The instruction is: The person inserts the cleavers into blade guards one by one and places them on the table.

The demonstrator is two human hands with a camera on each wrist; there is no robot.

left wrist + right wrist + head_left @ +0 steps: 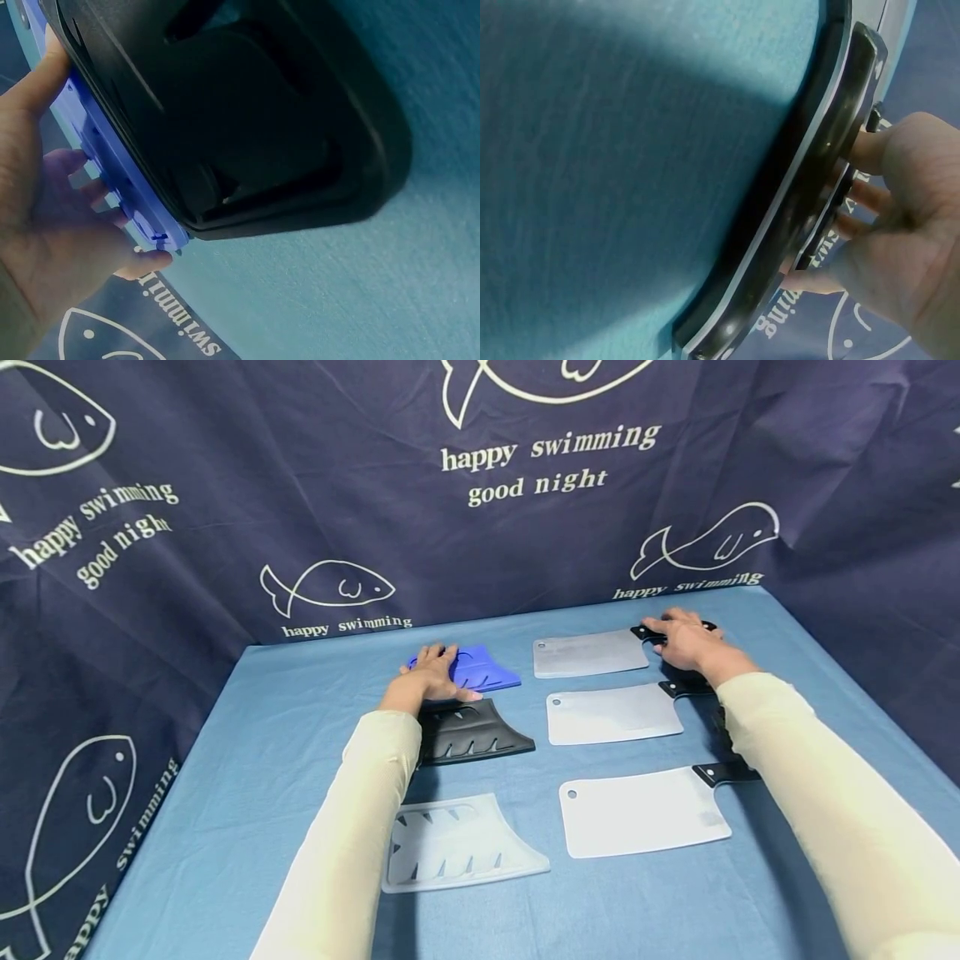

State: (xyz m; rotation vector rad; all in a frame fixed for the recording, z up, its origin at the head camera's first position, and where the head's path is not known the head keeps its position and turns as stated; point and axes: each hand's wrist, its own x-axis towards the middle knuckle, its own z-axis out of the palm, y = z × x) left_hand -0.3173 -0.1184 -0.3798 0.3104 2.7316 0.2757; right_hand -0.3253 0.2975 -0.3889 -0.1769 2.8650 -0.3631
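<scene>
Three cleavers with black handles lie in a column on the right of the table, and three slotted plastic blade covers lie to their left. In the head view my left hand [435, 675] rests with spread fingers over the left end of the blue blade cover [487, 670]. Its thumb points toward the black blade cover [480, 735], which fills much of the left wrist view. My right hand [686, 639] straddles the handle of the farthest cleaver [588, 656], with loosely bent fingers; the right wrist view shows them spread about that handle, behind a nearer black handle [810, 187].
A white translucent blade cover [468, 839] lies nearest on the left. The middle cleaver [611, 717] and the nearest cleaver [637, 814] have handles partly under my right arm. A blue cloth [300, 710] covers the table, with a dark printed curtain [420, 527] behind.
</scene>
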